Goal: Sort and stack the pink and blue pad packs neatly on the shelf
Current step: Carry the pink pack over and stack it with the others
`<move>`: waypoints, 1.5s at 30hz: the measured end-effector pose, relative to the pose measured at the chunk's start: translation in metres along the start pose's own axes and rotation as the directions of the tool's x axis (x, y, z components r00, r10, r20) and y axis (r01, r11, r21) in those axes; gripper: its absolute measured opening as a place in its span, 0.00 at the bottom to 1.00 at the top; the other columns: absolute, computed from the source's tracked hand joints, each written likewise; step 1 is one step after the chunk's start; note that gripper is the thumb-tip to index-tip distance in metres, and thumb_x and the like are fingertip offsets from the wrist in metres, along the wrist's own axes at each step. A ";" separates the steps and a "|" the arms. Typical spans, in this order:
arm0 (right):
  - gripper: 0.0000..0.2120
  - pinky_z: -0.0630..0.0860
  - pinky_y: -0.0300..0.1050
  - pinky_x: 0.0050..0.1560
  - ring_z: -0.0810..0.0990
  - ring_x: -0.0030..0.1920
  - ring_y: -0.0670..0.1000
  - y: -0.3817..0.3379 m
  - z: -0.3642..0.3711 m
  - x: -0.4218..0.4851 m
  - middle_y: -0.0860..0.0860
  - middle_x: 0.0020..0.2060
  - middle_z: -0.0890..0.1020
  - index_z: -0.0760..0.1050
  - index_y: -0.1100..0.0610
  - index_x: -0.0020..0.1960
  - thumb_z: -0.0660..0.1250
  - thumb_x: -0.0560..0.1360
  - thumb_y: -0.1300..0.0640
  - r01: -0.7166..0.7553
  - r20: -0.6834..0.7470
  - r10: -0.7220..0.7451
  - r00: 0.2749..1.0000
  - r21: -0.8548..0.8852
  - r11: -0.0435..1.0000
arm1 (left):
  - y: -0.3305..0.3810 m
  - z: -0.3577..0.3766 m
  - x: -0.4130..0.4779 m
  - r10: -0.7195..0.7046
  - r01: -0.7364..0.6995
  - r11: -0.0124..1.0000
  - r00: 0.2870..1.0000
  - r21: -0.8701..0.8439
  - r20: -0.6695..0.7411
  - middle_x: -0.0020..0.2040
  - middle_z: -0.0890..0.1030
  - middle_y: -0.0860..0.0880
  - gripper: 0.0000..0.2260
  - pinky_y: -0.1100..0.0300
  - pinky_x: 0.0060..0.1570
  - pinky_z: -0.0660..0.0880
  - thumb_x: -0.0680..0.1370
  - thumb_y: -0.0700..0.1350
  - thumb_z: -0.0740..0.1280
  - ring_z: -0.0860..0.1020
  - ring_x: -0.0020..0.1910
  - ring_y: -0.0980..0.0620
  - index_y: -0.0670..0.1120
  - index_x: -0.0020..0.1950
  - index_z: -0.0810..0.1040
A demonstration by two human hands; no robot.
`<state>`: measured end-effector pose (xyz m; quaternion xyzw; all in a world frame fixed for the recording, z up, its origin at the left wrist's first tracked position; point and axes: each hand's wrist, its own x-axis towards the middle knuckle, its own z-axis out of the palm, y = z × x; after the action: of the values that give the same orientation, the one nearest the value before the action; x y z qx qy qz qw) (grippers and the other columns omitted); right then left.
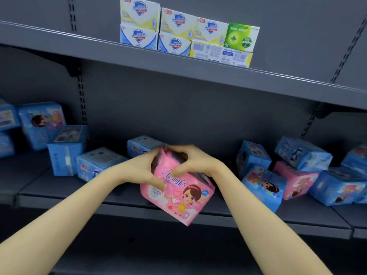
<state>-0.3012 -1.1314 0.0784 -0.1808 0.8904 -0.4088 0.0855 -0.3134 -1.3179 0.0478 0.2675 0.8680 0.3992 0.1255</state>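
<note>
Nearest, over the front lip of the lower shelf (111, 201), both hands grasp one pink pad pack (178, 197). The left hand (142, 169) curls round its 10 o'clock corner and the right hand (195, 162) round its 12 o'clock edge. The pack is tilted and glossy, printed with a cartoon girl, hearts and white lettering. Farther back, blue packs (65, 149) lie tumbled at its 9 and 3 o'clock, a second pink pack (296, 180) wedged among the latter, and soap boxes (178, 30) stand at 12 o'clock on the upper shelf (79, 48).
</note>
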 end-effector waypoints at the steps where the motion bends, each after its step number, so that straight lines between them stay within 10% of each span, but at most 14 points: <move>1: 0.30 0.79 0.44 0.52 0.81 0.50 0.49 -0.003 0.004 0.002 0.50 0.50 0.81 0.74 0.50 0.59 0.77 0.59 0.61 0.008 0.012 -0.008 1.000 0.000 1.000 | -0.005 -0.002 -0.004 -0.011 0.011 1.000 1.000 -0.010 -0.007 0.62 0.75 0.56 0.55 0.61 0.63 0.71 0.54 0.53 0.80 0.74 0.60 0.60 0.49 0.75 0.56; 11: 0.36 0.68 0.40 0.64 0.71 0.66 0.47 -0.050 0.045 0.018 0.47 0.68 0.71 0.64 0.52 0.73 0.74 0.69 0.50 0.050 0.112 -0.014 0.994 -0.327 0.944 | -0.040 -0.020 -0.079 -0.176 0.134 0.979 0.937 -0.156 -0.303 0.56 0.78 0.56 0.53 0.56 0.57 0.75 0.49 0.57 0.76 0.78 0.55 0.56 0.54 0.71 0.59; 28: 0.35 0.76 0.47 0.55 0.76 0.54 0.49 -0.149 0.226 -0.010 0.49 0.53 0.77 0.72 0.45 0.63 0.78 0.59 0.56 0.286 0.346 -0.163 0.924 -0.340 0.896 | -0.090 -0.034 -0.316 -0.409 0.279 0.908 0.749 -0.313 -0.521 0.54 0.79 0.56 0.47 0.51 0.55 0.77 0.51 0.52 0.76 0.79 0.53 0.57 0.56 0.68 0.60; 38: 0.28 0.81 0.51 0.48 0.82 0.45 0.49 -0.219 0.349 -0.040 0.48 0.45 0.83 0.76 0.47 0.57 0.76 0.58 0.58 0.441 0.530 -0.264 0.806 -0.241 0.865 | -0.100 -0.027 -0.458 -0.636 0.593 0.740 0.461 -0.317 -0.619 0.50 0.78 0.54 0.32 0.63 0.44 0.75 0.62 0.44 0.77 0.77 0.49 0.56 0.50 0.61 0.65; 45: 0.34 0.81 0.47 0.48 0.82 0.47 0.50 -0.267 0.410 -0.044 0.49 0.49 0.81 0.73 0.46 0.65 0.76 0.61 0.61 0.516 0.640 -0.298 0.708 -0.180 0.837 | -0.100 -0.018 -0.528 -0.666 0.668 0.647 0.261 -0.368 -0.699 0.56 0.74 0.52 0.46 0.62 0.50 0.73 0.63 0.43 0.77 0.74 0.53 0.54 0.45 0.74 0.55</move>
<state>-0.0701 -1.5605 0.0143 -0.5053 0.8128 -0.1776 0.2293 0.0784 -1.6812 -0.0144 -0.3275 0.8569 0.3812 -0.1145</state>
